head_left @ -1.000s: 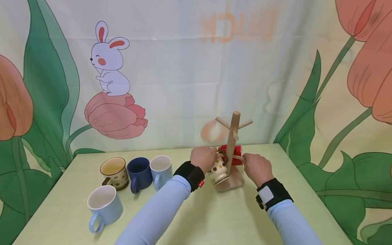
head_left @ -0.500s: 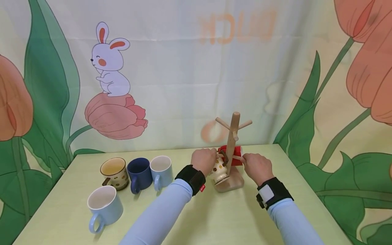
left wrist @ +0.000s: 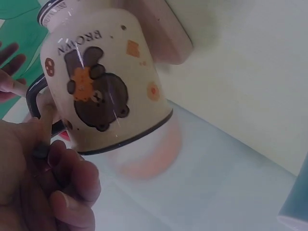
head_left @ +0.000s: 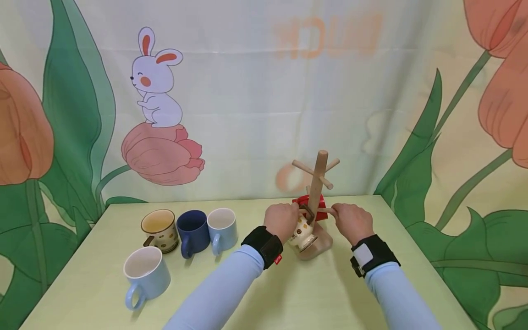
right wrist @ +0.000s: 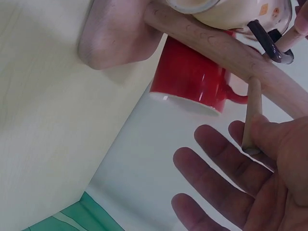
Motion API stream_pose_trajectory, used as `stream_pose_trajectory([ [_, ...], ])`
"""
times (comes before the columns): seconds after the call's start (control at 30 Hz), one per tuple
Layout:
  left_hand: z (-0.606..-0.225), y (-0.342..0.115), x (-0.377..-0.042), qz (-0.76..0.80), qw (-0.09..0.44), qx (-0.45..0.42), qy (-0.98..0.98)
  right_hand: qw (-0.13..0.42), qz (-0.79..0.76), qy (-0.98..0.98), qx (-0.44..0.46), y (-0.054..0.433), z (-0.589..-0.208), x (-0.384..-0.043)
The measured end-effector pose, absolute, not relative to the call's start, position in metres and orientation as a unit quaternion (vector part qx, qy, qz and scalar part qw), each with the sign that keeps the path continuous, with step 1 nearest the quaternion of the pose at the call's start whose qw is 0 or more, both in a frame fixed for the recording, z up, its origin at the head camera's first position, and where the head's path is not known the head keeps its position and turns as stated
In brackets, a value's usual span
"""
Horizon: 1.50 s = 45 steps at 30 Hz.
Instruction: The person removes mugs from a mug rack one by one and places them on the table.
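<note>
Mug rack: a pale wooden post [head_left: 316, 191] with round pegs on a flat base, leaning on the table's right half.
Left peg: a short wooden dowel [left wrist: 46, 120], its end gripped by the left hand's [head_left: 282, 222] curled fingers.
Bear mug: a cream ceramic mug [left wrist: 108, 72] with dark trim, tilted, its handle looped round that peg.
Right peg: another dowel [right wrist: 253, 103], pinched between thumb and index finger of the right hand [head_left: 354, 222], other fingers extended.
Red mug: a glossy red cup [right wrist: 190, 72], sideways behind the post, support hidden.
Back row: a cream-and-brown mug [head_left: 162, 238], dark blue mug [head_left: 195, 236] and light blue mug [head_left: 227, 234], upright.
Nearer: a larger light blue mug [head_left: 154, 277].
Surface: a pale yellow-green table [head_left: 326, 298].
</note>
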State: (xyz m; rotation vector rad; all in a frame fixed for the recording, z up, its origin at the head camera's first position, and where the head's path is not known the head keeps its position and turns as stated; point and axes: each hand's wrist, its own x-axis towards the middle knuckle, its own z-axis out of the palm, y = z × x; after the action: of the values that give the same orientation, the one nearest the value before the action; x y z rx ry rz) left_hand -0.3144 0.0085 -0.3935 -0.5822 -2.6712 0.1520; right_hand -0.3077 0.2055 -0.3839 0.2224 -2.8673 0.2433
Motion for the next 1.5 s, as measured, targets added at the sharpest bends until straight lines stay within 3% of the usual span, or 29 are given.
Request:
stream_pose_trajectory([
  [0.53,-0.392,0.011,-0.304,0.066,0.195,-0.226,-0.952,0.091,0.081,-0.990,0.066,0.209,-0.381,-0.320],
  [0.8,-0.388,0.017,-0.299,0.081,0.154,-0.247,-0.953,0.084,0.090,-0.990,0.071,0.214,-0.383,-0.327],
  [1.27,-0.384,0.021,-0.299,0.054,0.128,-0.244,-0.960,0.125,0.091,-0.985,0.077,0.213,-0.389,-0.330],
  [1.5,-0.386,0.011,-0.306,0.037,0.145,-0.239,-0.959,0.154,0.069,-0.985,0.036,0.196,-0.387,-0.320],
])
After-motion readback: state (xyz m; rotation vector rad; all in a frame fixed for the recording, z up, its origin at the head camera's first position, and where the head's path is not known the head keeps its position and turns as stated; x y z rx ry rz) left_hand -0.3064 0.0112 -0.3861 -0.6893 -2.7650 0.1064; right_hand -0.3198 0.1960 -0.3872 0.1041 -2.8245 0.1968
